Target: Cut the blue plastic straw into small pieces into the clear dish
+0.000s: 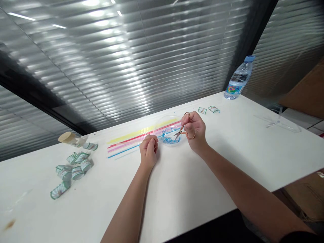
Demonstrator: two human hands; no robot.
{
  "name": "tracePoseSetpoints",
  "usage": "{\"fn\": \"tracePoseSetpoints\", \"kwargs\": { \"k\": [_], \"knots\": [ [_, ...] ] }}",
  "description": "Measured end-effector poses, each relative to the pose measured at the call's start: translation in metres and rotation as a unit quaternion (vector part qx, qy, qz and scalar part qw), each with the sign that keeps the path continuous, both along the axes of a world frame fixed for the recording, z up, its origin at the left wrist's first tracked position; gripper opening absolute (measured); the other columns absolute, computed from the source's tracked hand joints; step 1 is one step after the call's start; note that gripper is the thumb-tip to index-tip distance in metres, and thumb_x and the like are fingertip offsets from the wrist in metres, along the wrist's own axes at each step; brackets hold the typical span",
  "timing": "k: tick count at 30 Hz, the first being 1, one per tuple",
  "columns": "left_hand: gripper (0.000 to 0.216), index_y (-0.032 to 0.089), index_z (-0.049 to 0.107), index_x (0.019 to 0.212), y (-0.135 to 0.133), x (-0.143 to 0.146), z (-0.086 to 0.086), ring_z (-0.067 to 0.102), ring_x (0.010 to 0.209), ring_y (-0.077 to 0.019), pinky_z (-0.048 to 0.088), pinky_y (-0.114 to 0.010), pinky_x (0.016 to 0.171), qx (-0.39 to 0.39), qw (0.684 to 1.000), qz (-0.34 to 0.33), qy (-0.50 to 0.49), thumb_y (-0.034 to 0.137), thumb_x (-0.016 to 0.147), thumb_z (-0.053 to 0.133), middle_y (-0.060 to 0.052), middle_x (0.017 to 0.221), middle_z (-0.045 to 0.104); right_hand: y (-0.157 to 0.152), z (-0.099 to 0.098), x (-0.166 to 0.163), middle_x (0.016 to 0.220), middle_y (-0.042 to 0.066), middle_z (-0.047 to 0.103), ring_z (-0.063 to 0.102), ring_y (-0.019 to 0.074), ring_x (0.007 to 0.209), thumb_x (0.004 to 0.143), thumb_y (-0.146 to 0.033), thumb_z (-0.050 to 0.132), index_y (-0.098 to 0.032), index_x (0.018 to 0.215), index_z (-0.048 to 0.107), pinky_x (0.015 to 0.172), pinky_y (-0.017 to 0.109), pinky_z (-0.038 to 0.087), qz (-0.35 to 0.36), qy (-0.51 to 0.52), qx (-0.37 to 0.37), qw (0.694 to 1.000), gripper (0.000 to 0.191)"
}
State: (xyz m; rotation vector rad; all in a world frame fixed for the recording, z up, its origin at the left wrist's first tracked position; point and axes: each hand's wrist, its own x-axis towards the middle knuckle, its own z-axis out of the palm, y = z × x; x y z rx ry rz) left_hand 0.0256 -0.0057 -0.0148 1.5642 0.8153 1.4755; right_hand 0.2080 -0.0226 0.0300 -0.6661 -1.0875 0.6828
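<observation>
My right hand [194,131] grips small rose-gold scissors [182,131], blades pointing left over a clear round dish [169,134] that holds several short blue straw pieces [168,138]. My left hand [149,151] rests curled on the white table [177,189] just left of the dish, fingers pinched together at the end of the straws; what they hold is hidden. Long thin straws [136,138] in yellow, red, pink and blue lie side by side, running from the left under the dish.
Several small rolled green-patterned labels [73,170] lie scattered at the left, beside a tipped jar with a tan lid [69,138]. Two more labels [209,109] sit behind the dish. A water bottle [239,79] stands at the far right corner. A clear plastic piece [278,122] lies right.
</observation>
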Motion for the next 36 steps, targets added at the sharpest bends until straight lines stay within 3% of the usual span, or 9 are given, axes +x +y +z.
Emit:
{"fn": "tracePoseSetpoints", "kwargs": {
  "k": [4, 9, 28, 36],
  "knots": [
    [0.029, 0.018, 0.055, 0.067, -0.0002, -0.0006, 0.0000, 0.033, 0.046, -0.0089, 0.026, -0.022, 0.037, -0.009, 1.000, 0.001, 0.010, 0.037, 0.088, 0.050, 0.002, 0.056, 0.040, 0.0020, -0.0003, -0.0027, 0.066, -0.003, 0.044, 0.037, 0.0108, 0.060, 0.076, -0.059, 0.065, -0.022, 0.076, 0.049, 0.055, 0.026, 0.030, 0.046, 0.039, 0.030, 0.998, 0.040],
    [0.025, 0.019, 0.056, 0.070, -0.0008, -0.0019, 0.0000, 0.034, 0.046, -0.0093, 0.026, -0.022, 0.037, -0.010, 1.000, 0.011, 0.028, 0.036, 0.087, 0.049, 0.003, 0.054, 0.040, 0.0032, -0.0009, -0.0035, 0.065, -0.003, 0.046, 0.038, 0.0098, 0.058, 0.077, -0.057, 0.064, -0.021, 0.071, 0.048, 0.055, 0.026, 0.029, 0.054, 0.051, 0.012, 0.997, 0.040],
    [0.032, 0.018, 0.062, 0.072, 0.0014, -0.0053, -0.0065, 0.035, 0.047, -0.0093, 0.028, -0.024, 0.041, 0.015, 0.999, 0.014, 0.047, 0.043, 0.089, 0.050, 0.001, 0.059, 0.046, 0.0013, 0.0013, -0.0049, 0.057, -0.004, 0.045, 0.043, 0.0103, 0.056, 0.079, -0.052, 0.065, -0.022, 0.065, 0.044, 0.053, 0.026, 0.037, -0.002, 0.010, 0.004, 1.000, 0.039],
    [0.046, 0.018, 0.043, 0.056, -0.0004, 0.0008, 0.0026, 0.033, 0.046, -0.0075, 0.028, -0.022, 0.040, -0.040, 0.994, 0.097, 0.018, 0.049, 0.089, 0.053, 0.004, 0.052, 0.036, -0.0018, -0.0008, -0.0049, 0.055, -0.004, 0.046, 0.044, 0.0101, 0.055, 0.081, -0.044, 0.066, -0.021, 0.066, 0.045, 0.052, 0.026, 0.035, 0.015, -0.015, 0.026, 0.999, 0.034]
  ]
}}
